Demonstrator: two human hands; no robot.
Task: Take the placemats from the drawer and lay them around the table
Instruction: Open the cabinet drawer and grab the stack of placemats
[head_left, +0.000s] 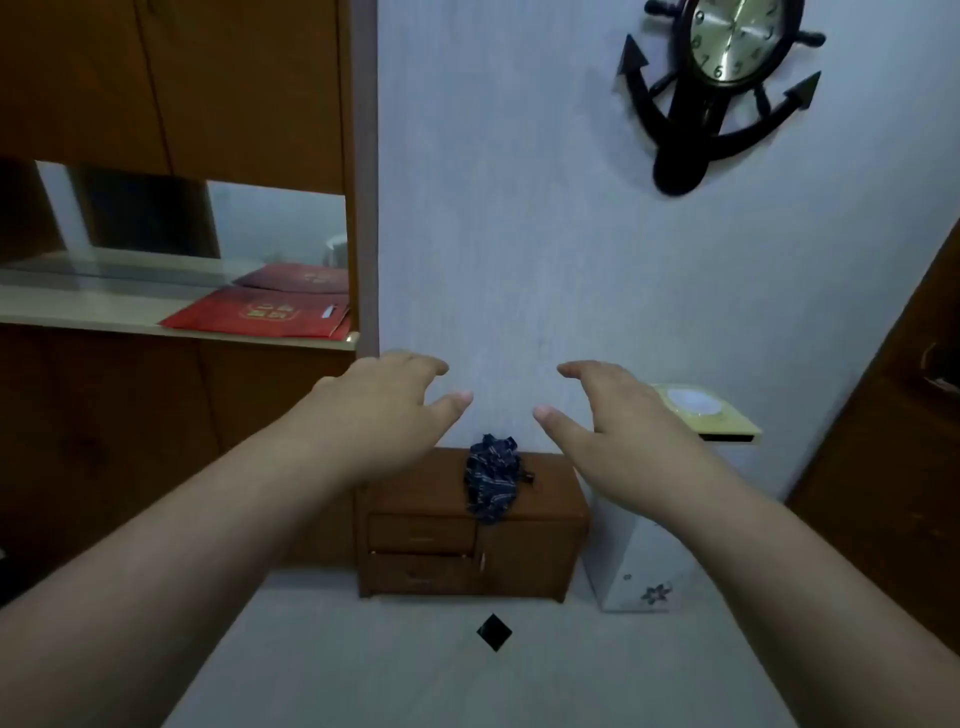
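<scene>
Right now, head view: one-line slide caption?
Both bare hands, left and right, hover open above small wooden drawer cabinet, drawers shut.

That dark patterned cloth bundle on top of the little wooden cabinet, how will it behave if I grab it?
The dark patterned cloth looks crumpled and hangs over the cabinet edge, so probably floppy and light. It would likely unfold or sag when lifted.

A small brown wooden cabinet (470, 525) stood against the wall on the floor, its two stacked drawers (422, 555) at the left both closed; no placemats showed.
</scene>
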